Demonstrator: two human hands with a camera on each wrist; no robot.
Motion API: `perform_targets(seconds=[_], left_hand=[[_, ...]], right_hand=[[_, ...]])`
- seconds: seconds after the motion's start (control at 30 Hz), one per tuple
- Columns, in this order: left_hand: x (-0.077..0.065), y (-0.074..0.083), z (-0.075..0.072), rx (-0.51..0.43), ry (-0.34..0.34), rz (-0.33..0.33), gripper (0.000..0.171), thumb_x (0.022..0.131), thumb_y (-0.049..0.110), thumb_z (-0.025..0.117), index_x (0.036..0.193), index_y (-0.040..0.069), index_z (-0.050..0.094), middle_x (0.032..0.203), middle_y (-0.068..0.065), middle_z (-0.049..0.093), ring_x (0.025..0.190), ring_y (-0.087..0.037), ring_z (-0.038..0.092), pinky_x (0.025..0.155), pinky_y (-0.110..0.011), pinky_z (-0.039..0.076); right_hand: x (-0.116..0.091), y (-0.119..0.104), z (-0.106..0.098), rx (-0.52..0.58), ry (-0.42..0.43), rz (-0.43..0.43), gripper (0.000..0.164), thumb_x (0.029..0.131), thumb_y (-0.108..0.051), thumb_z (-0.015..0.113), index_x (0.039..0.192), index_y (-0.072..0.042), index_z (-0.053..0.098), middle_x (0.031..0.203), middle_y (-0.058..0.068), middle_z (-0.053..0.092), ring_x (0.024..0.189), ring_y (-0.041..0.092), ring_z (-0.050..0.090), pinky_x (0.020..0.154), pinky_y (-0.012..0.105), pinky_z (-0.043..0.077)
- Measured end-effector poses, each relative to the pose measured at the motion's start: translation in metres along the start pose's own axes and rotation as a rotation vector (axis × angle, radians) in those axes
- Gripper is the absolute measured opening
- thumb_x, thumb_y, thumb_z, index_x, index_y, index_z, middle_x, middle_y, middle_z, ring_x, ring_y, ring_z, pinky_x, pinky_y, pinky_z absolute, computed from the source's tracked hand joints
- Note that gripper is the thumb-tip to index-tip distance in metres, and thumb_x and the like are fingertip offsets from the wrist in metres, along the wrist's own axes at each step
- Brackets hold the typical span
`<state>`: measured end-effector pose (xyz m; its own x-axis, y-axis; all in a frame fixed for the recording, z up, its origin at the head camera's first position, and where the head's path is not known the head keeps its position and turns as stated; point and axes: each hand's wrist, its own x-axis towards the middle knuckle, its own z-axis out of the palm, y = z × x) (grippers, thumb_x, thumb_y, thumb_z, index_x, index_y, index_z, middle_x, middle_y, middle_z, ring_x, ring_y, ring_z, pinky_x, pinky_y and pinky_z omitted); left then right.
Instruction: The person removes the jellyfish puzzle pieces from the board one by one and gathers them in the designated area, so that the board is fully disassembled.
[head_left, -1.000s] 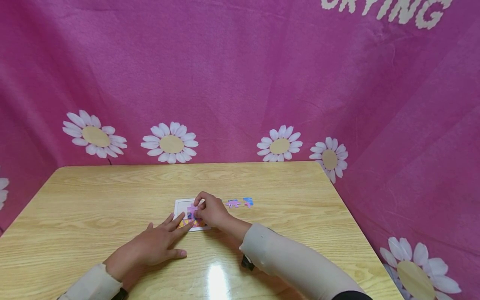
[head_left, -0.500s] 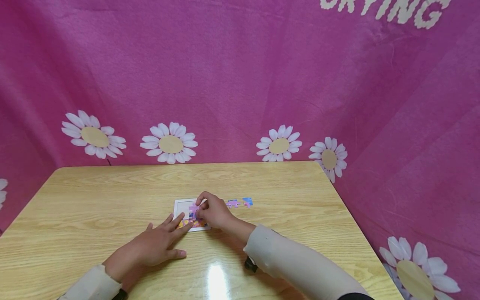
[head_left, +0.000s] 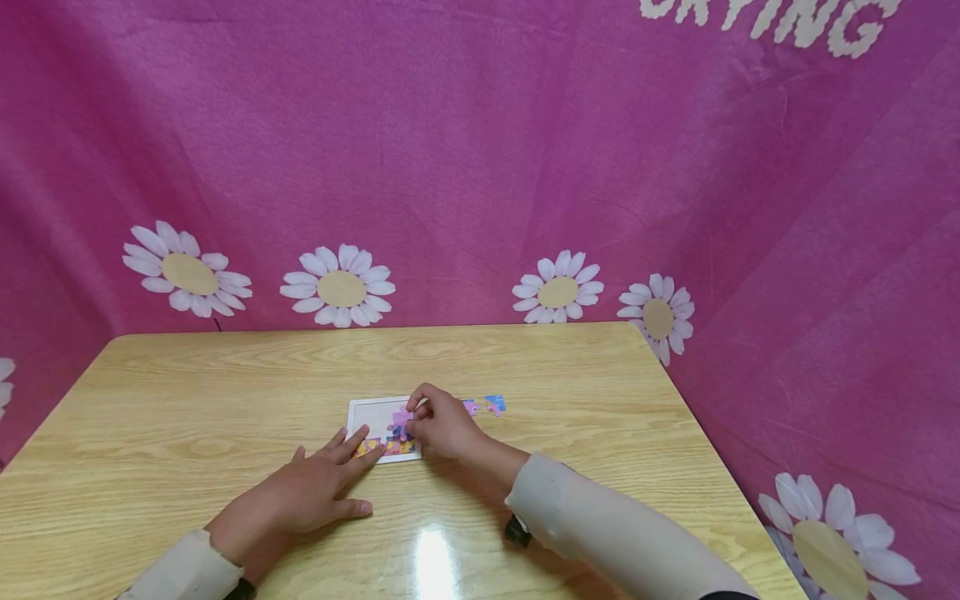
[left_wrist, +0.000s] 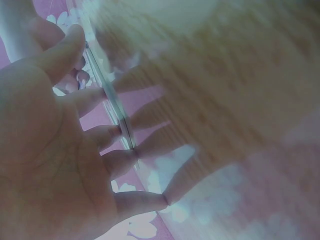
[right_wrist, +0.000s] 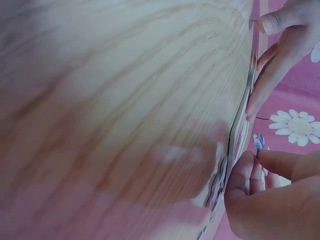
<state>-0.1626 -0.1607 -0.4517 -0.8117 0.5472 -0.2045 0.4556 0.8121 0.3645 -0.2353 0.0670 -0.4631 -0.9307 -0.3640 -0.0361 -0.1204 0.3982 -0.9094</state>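
A white-framed puzzle tray (head_left: 349, 417) lies on the table, its bottom row filled by yellow and orange jigsaw pieces (head_left: 402, 447). My right hand (head_left: 447, 425) pinches a pink-and-blue jigsaw piece (head_left: 400, 423) over the right part of the tray. In the right wrist view that jigsaw piece (right_wrist: 259, 141) stands tilted between thumb and fingertip. My left hand (head_left: 318, 485) is spread out, fingertips at the tray's lower left. The left wrist view shows the left hand (left_wrist: 60, 150) with its fingers straight, down at the tabletop.
Right of the tray, a blue-and-pink jigsaw piece (head_left: 496, 404) lies on the wooden table (head_left: 585, 433); another pink piece (head_left: 472, 407) is partly hidden by the right hand. A pink cloth with daisies (head_left: 450, 167) hangs behind the table.
My right hand has shifted right across the tray with the pinched jigsaw piece, uncovering more of the white tray floor. The left hand has stayed in place.
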Motion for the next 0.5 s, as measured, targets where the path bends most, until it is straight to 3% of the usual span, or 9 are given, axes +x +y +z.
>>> perform_targets(seconds=[0.3, 0.5], left_hand=[[0.0, -0.001, 0.0, -0.013, -0.002, -0.014, 0.078, 0.096, 0.057, 0.065, 0.161, 0.022, 0.039, 0.17, -0.015, 0.023, 0.154, -0.048, 0.021, 0.101, -0.087, 0.022], [0.0, -0.001, 0.0, -0.016, -0.005, -0.014, 0.078, 0.095, 0.057, 0.065, 0.161, 0.022, 0.04, 0.17, -0.015, 0.024, 0.154, -0.049, 0.021, 0.101, -0.087, 0.022]], right_hand=[[-0.007, 0.008, -0.015, 0.002, -0.008, 0.025, 0.016, 0.094, 0.007, 0.067, 0.103, -0.005, 0.061, 0.083, 0.001, 0.056, 0.063, 0.014, 0.056, 0.049, 0.023, 0.048], [-0.012, 0.011, -0.026, -0.004, -0.01, 0.015, 0.015, 0.094, 0.007, 0.068, 0.104, -0.002, 0.061, 0.086, 0.004, 0.058, 0.067, 0.015, 0.06, 0.058, 0.026, 0.054]])
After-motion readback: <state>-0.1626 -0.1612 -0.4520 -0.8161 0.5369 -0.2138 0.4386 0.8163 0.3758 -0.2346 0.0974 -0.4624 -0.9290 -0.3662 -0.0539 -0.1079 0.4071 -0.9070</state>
